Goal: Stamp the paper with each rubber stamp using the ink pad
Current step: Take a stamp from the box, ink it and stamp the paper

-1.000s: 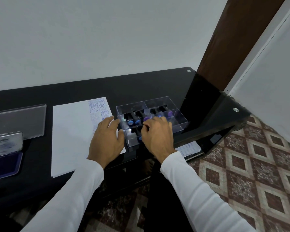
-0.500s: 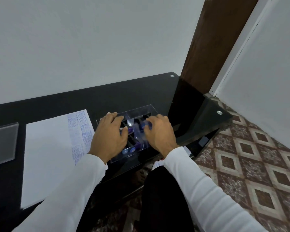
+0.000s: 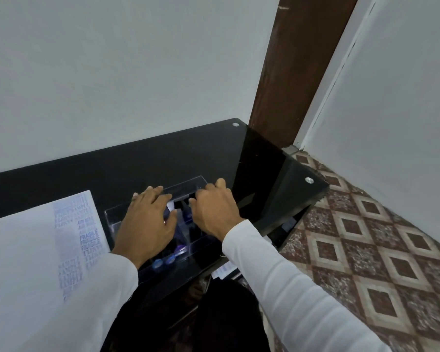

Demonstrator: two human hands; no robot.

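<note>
Many stamp marks already line the paper (image 3: pixel 36 250), so I judge the stamping nearly done, as my left hand (image 3: pixel 148 222) and right hand (image 3: pixel 215 212) rest with loose fingers on the stamp box (image 3: pixel 186 185) near the desk's (image 3: pixel 264 158) front edge

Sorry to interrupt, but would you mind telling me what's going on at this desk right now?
A person in white sleeves has both hands on a clear plastic box of rubber stamps on the black glass desk. The left hand lies on its left half and the right hand on its right half, fingers over the top. No stamp is visibly held. Beside the box, on the left, lies the paper, already carrying a column of blue impressions along its right edge.
</note>
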